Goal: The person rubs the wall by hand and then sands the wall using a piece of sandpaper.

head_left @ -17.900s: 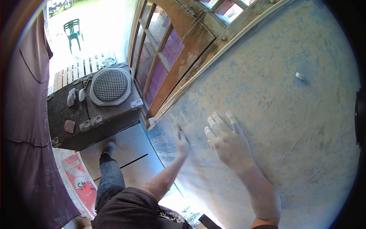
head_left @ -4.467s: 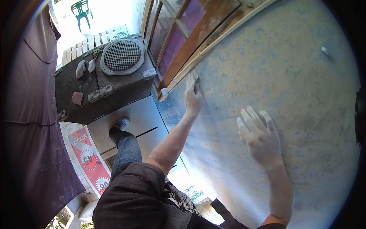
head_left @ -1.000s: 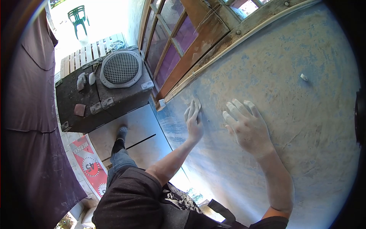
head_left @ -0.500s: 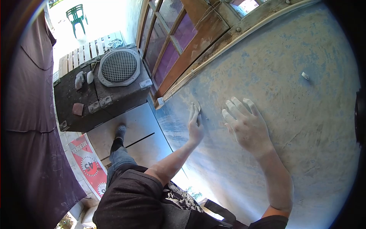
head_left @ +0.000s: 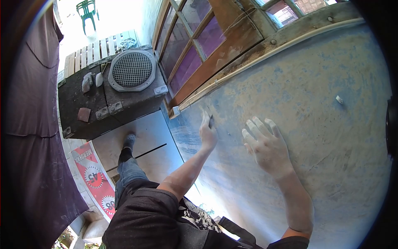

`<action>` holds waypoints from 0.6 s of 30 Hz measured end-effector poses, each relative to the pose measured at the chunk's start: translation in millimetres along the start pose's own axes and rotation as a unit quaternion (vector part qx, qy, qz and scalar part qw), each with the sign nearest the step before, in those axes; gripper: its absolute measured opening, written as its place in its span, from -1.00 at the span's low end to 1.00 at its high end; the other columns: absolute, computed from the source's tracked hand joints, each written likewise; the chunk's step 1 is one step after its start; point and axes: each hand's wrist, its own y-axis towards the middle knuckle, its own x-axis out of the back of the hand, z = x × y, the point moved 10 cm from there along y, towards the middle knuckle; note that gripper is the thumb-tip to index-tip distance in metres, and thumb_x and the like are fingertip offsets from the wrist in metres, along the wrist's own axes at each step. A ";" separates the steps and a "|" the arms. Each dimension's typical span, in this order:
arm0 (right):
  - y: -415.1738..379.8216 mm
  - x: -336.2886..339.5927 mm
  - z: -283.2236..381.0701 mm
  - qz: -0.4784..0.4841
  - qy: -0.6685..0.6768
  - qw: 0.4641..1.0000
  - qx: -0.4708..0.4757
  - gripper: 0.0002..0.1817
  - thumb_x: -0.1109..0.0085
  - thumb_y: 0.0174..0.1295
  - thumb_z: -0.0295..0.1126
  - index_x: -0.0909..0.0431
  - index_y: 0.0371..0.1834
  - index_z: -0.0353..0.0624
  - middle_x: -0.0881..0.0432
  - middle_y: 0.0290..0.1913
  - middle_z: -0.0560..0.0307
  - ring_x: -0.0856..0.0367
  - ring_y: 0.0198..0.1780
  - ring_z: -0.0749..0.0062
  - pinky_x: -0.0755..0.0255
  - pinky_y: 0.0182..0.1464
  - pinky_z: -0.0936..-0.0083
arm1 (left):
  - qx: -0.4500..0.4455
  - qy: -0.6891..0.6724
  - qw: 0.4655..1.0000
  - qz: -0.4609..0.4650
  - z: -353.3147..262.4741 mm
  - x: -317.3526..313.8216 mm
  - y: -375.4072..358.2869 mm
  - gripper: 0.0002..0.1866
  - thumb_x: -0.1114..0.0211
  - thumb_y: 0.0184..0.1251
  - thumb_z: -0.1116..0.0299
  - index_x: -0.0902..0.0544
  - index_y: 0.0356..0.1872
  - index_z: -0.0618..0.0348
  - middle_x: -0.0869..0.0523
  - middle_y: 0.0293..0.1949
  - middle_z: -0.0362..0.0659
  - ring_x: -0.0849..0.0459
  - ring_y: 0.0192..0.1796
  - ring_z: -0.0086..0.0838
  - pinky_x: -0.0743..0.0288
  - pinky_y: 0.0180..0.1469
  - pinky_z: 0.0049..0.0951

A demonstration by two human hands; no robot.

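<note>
"Wall (head_left: 331,166) first: where is it standing?"

"It is filling the person's right side, running from near the black sleeve (head_left: 143,216) to a pale strip (head_left: 248,54) along its upper edge. On its bare middle the right hand (head_left: 267,145) is lying flat, fingers straight and slightly apart."

"And the left hand (head_left: 208,135)?"

"It is pressing nearer the wall's left edge, fingers together, closing on a thin pale piece (head_left: 209,110). I am not making out what that is."

"What is differing from half a second ago?"

"The left hand is sitting farther from the right, so the gap is widening. The right hand is keeping to about the same patch. The view is shifting too, and more window (head_left: 284,15) is showing past the strip."

"Farther off?"

"Past the person's foot (head_left: 129,141), a dark cabinet (head_left: 90,99) is standing. A reddish square (head_left: 84,114) is lying by its near left corner, a grey lump (head_left: 87,82) and a white piece (head_left: 99,79) nearer the far edge, and a round grille (head_left: 132,70) is covering the right part. Beyond are running pale slats (head_left: 90,54), and a green chair (head_left: 86,14) is standing in bright light."
</note>
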 end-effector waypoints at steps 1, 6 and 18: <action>0.5 -3.4 2.2 0.004 0.001 1.000 0.007 -0.59 -0.32 0.45 -0.12 -0.71 0.29 0.03 -0.62 0.45 0.15 -0.37 0.60 0.34 -0.09 0.69 0.14 | 0.031 -0.012 0.999 -0.019 3.6 1.6 17.9 -0.54 -0.06 0.66 0.55 -0.51 0.49 0.42 -0.49 0.52 0.28 -0.40 0.63 0.06 -0.31 0.63 -0.19; 2.3 -4.5 4.9 0.008 0.007 1.000 0.014 -0.58 -0.33 0.44 -0.13 -0.70 0.30 0.02 -0.61 0.45 0.12 -0.38 0.60 0.31 -0.10 0.68 0.13 | 0.154 -0.067 0.986 -0.005 14.7 10.6 42.0 -0.51 -0.08 0.59 0.62 -0.50 0.50 0.43 -0.46 0.54 0.29 -0.39 0.62 0.08 -0.31 0.64 -0.17; -1.7 -12.9 8.8 0.036 0.019 0.999 0.013 -0.56 -0.34 0.43 -0.11 -0.69 0.32 0.03 -0.58 0.49 0.11 -0.35 0.62 0.30 -0.07 0.69 0.12 | 0.190 -0.029 0.981 0.025 15.0 14.6 59.6 -0.55 -0.10 0.62 0.58 -0.57 0.45 0.37 -0.51 0.49 0.29 -0.44 0.60 0.06 -0.35 0.60 -0.19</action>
